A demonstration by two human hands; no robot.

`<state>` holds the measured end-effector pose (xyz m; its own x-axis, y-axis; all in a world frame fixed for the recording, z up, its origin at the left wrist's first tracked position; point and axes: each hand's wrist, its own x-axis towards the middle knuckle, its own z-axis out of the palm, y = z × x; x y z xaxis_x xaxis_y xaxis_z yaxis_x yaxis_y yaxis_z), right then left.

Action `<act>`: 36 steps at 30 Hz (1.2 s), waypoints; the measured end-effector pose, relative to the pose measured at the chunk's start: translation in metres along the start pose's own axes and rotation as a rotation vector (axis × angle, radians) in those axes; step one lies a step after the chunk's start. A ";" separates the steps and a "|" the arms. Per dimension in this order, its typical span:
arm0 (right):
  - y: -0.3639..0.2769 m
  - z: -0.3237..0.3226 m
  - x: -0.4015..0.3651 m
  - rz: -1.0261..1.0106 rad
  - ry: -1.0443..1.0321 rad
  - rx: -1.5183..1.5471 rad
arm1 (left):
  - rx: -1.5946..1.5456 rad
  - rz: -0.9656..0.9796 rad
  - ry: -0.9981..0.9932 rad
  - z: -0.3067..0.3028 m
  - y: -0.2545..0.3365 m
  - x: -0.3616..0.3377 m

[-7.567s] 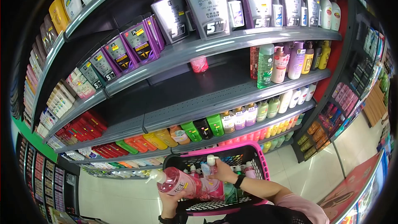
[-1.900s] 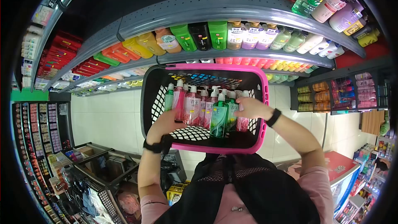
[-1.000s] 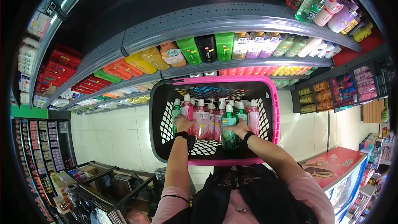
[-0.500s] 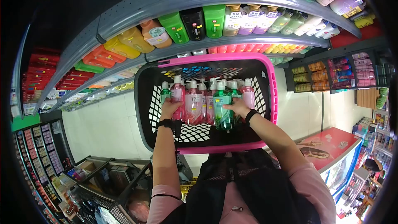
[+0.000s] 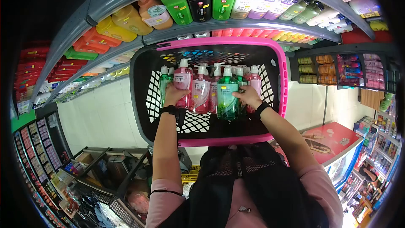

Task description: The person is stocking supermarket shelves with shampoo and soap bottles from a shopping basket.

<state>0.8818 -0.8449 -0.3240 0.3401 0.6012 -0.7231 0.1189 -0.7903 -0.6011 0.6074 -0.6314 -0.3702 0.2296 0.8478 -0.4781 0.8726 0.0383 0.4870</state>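
A black basket with a pink rim holds several pump bottles standing close together. My left hand is wrapped round the lower part of a pink bottle at the left of the group, beside a green one. My right hand has its thumb and fingers against the right side of a green bottle at the front. More pink bottles stand between the two hands, and another pink one is behind my right hand. Some fingertips are hidden behind the bottles.
Beyond the basket runs a curved shelf with green, black, yellow and white bottles. To the right are a small product rack and a red-topped case. Dark bins stand at the lower left.
The basket and bottles appear higher in the view. The pink bottle in my left hand has risen a little relative to its neighbours. My right hand remains at the green bottle.
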 end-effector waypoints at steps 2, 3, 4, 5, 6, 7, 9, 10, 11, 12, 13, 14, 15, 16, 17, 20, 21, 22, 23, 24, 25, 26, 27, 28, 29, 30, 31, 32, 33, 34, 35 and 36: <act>0.006 -0.006 0.002 0.051 -0.003 0.096 | 0.015 -0.008 -0.015 0.001 -0.004 0.005; 0.008 -0.010 0.002 0.095 -0.001 0.198 | -0.042 0.023 -0.100 -0.001 -0.007 0.009; 0.010 -0.013 0.001 0.093 0.007 0.219 | -0.099 0.056 -0.184 -0.003 -0.009 0.011; 0.012 -0.015 0.002 0.096 0.007 0.215 | -0.156 0.090 -0.268 -0.002 -0.010 0.012; 0.008 -0.019 -0.001 0.112 -0.020 0.243 | -0.169 0.069 -0.242 0.000 -0.011 0.012; 0.006 -0.022 -0.003 0.128 -0.047 0.272 | -0.173 0.068 -0.244 0.008 -0.020 0.017; 0.000 -0.023 -0.005 0.109 -0.065 0.264 | -0.194 0.079 -0.234 0.013 -0.026 0.023; -0.002 -0.023 -0.006 0.116 -0.085 0.273 | -0.196 0.079 -0.233 0.012 -0.024 0.022; -0.004 -0.023 -0.006 0.123 -0.106 0.283 | -0.237 0.072 -0.238 0.011 -0.022 0.020; -0.009 -0.023 -0.008 0.121 -0.106 0.280 | -0.278 0.064 -0.243 0.009 -0.017 0.017; -0.014 -0.023 -0.011 0.158 -0.080 0.286 | -0.281 0.064 -0.241 0.005 -0.012 0.015; -0.018 -0.024 -0.014 0.196 -0.054 0.293 | -0.236 0.078 -0.232 0.002 -0.008 0.013; -0.016 -0.023 -0.013 0.195 -0.052 0.291 | -0.192 0.093 -0.223 0.004 -0.009 0.014; -0.014 -0.022 -0.012 0.171 -0.011 0.207 | -0.196 0.096 -0.221 0.004 -0.011 0.015; -0.012 -0.021 -0.011 0.146 0.032 0.123 | -0.189 0.074 -0.247 0.004 -0.013 0.017; -0.014 0.009 -0.011 -0.104 0.384 -0.437 | -0.024 0.057 -0.234 -0.005 0.017 -0.002; -0.041 0.012 -0.019 0.121 0.206 -0.388 | 0.133 0.053 -0.190 -0.010 0.030 -0.010; -0.044 0.028 -0.018 0.055 0.233 -0.378 | 0.161 -0.030 -0.206 0.001 0.025 -0.002; -0.058 0.040 -0.017 0.126 0.190 -0.345 | 0.158 -0.015 -0.196 0.001 0.028 -0.001; -0.075 0.053 -0.017 0.223 0.218 -0.356 | 0.169 -0.058 -0.189 0.000 0.031 -0.005; -0.087 0.063 -0.016 0.317 0.244 -0.364 | 0.179 -0.100 -0.178 -0.003 0.036 -0.008; -0.085 0.077 -0.006 0.348 0.328 -0.375 | 0.166 -0.098 -0.182 -0.006 0.040 -0.010; -0.078 0.089 0.006 0.378 0.408 -0.381 | 0.155 -0.097 -0.184 -0.011 0.044 -0.013; -0.088 0.086 0.003 0.453 0.312 -0.376 | 0.169 -0.087 -0.168 -0.008 0.038 -0.010; -0.097 0.085 -0.002 0.477 0.309 -0.374 | 0.197 -0.040 -0.161 -0.005 0.031 -0.005; -0.100 0.088 -0.002 0.495 0.328 -0.375 | 0.193 0.019 -0.151 -0.007 0.030 -0.005; -0.102 0.092 -0.002 0.518 0.342 -0.377 | 0.190 0.073 -0.146 -0.009 0.028 -0.007; -0.104 0.093 -0.002 0.506 0.341 -0.371 | 0.195 0.074 -0.135 -0.012 0.025 -0.007; -0.105 0.094 -0.003 0.515 0.365 -0.362 | 0.161 0.110 -0.155 -0.024 0.033 -0.015; -0.105 0.095 -0.004 0.524 0.387 -0.353 | 0.128 0.145 -0.176 -0.036 0.039 -0.024; -0.105 0.094 -0.004 0.512 0.384 -0.344 | 0.136 0.146 -0.163 -0.049 0.046 -0.033; -0.107 0.091 -0.004 0.521 0.369 -0.333 | 0.131 0.159 -0.171 -0.062 0.054 -0.041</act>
<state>0.7827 -0.7521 -0.2883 0.7160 0.1035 -0.6904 0.1133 -0.9931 -0.0314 0.6182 -0.6307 -0.2789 0.4283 0.7358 -0.5246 0.8653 -0.1667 0.4728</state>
